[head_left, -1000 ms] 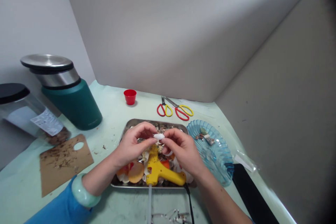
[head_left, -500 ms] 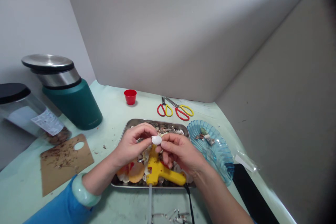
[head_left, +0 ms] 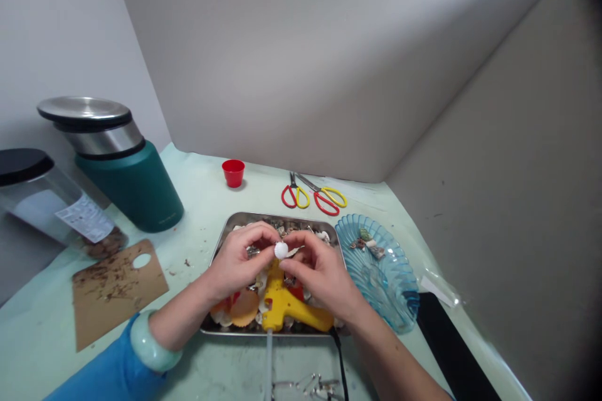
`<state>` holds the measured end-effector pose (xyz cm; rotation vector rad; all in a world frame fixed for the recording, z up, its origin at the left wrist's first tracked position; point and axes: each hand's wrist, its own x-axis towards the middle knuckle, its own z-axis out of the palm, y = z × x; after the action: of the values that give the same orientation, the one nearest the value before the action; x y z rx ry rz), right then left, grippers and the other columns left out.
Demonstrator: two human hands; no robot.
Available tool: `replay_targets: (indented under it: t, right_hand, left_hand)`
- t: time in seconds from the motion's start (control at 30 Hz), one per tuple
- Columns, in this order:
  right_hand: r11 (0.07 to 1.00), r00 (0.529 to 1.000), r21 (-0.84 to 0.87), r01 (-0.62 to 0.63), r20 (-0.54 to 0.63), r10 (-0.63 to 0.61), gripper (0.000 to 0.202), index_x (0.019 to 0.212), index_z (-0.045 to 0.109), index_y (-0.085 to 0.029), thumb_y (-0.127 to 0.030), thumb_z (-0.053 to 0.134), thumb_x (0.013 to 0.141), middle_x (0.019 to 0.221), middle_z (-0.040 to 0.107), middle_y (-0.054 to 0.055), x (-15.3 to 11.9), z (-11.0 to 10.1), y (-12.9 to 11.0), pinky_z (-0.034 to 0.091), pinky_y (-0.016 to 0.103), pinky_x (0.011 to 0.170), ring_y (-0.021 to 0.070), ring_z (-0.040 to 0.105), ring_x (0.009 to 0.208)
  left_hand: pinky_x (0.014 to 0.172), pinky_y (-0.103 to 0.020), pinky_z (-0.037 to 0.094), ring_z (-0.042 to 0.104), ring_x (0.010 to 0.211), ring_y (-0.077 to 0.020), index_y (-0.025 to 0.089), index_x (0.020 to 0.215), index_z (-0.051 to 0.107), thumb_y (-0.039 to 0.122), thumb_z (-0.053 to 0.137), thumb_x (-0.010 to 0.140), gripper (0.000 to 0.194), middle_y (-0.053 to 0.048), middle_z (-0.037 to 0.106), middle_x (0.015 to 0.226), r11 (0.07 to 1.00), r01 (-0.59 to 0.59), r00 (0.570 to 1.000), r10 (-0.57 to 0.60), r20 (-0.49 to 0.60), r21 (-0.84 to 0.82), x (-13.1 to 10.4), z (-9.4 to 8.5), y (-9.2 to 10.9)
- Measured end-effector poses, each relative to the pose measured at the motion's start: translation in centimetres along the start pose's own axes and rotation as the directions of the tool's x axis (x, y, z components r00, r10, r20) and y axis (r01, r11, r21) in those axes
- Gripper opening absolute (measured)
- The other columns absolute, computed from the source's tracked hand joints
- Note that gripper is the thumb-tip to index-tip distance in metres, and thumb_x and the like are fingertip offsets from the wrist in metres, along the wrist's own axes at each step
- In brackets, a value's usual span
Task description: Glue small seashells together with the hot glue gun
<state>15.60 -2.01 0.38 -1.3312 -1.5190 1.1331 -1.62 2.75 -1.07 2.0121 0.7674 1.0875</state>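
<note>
A small white ribbed seashell (head_left: 281, 250) is held up between the fingertips of both hands. My left hand (head_left: 245, 258) pinches its left edge with thumb and forefinger, while my right hand (head_left: 320, 272) grips it from the right. A pale sliver, perhaps another shell, shows between the right fingers. Beneath the hands lies a yellow glue gun (head_left: 278, 307), a clear glue stick (head_left: 269, 357) poking from its back end. It rests across a metal tray (head_left: 230, 225) filled with shells, among them an orange scallop shell (head_left: 244, 309). The hands hide the tray's middle.
At the right sits a blue glass dish (head_left: 395, 276) holding small pieces. Two pairs of scissors (head_left: 324, 199) and a red cup (head_left: 233, 173) stand behind the tray. A green bottle (head_left: 134, 185), a clear jar (head_left: 70, 213) and a brown board (head_left: 117, 294) occupy the left. Metal bits (head_left: 315, 385) lie in front.
The white shell has been turned and now looks rounder. My right fingers have shifted up and over, with the thumb now below the shell. The left hand barely moved.
</note>
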Motion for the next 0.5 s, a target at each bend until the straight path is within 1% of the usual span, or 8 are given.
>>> replay_targets:
  t: [0.17,0.27,0.37,0.43,0.5]
  right_hand:
    - [0.977,0.990,-0.171,0.130,-0.027,-0.137,0.020,0.099,0.058,-0.021,-0.018,0.062,0.079,0.093,0.064,0.001,-0.26,0.13,-0.07,0.046,0.023,0.061,0.0116,0.057,0.067]
    - [0.937,0.973,-0.283,0.206,-0.043,-0.227,0.018,0.099,0.058,-0.021,-0.020,0.061,0.082,0.096,0.063,0.003,-0.33,0.15,-0.02,0.046,0.025,0.064,0.0129,0.057,0.069]
    - [0.877,0.944,-0.385,0.286,-0.043,-0.327,0.020,0.101,0.057,-0.020,-0.019,0.061,0.082,0.098,0.061,0.004,-0.40,0.19,0.12,0.046,0.026,0.065,0.0135,0.057,0.069]
    - [0.851,0.934,-0.424,0.311,-0.031,-0.356,0.022,0.103,0.056,-0.020,-0.018,0.060,0.082,0.099,0.060,0.005,-0.42,0.21,0.25,0.046,0.027,0.065,0.0141,0.058,0.070]
    - [0.839,0.934,-0.445,0.312,-0.021,-0.358,0.023,0.105,0.054,-0.020,-0.017,0.060,0.083,0.099,0.060,0.005,-0.41,0.20,0.39,0.046,0.028,0.066,0.0147,0.058,0.071]
  left_hand:
    - [0.071,-0.029,0.046,0.058,0.077,-0.0160,0.016,0.079,0.060,0.007,0.053,0.080,0.011,-0.004,0.062,0.082,0.997,-0.032,0.999,0.033,-0.019,0.064,-0.02,0.05,0.10]
    - [0.070,-0.029,0.047,0.059,0.077,-0.0163,0.016,0.079,0.060,0.007,0.053,0.080,0.012,-0.005,0.062,0.082,0.994,-0.056,0.996,0.062,-0.070,0.090,0.05,-0.05,0.41]
    - [0.069,-0.029,0.048,0.059,0.077,-0.0165,0.017,0.079,0.059,0.007,0.053,0.080,0.012,-0.005,0.062,0.082,0.986,-0.103,0.986,0.118,-0.115,0.129,-0.02,-0.05,0.68]
    - [0.070,-0.029,0.049,0.059,0.079,-0.0168,0.018,0.081,0.059,0.007,0.053,0.080,0.013,-0.005,0.062,0.083,0.975,-0.147,0.974,0.172,-0.146,0.170,-0.19,0.06,0.71]
    - [0.072,-0.030,0.049,0.059,0.082,-0.0173,0.018,0.084,0.059,0.005,0.052,0.080,0.015,-0.006,0.062,0.085,0.958,-0.185,0.962,0.222,-0.160,0.220,-0.40,0.23,0.58]
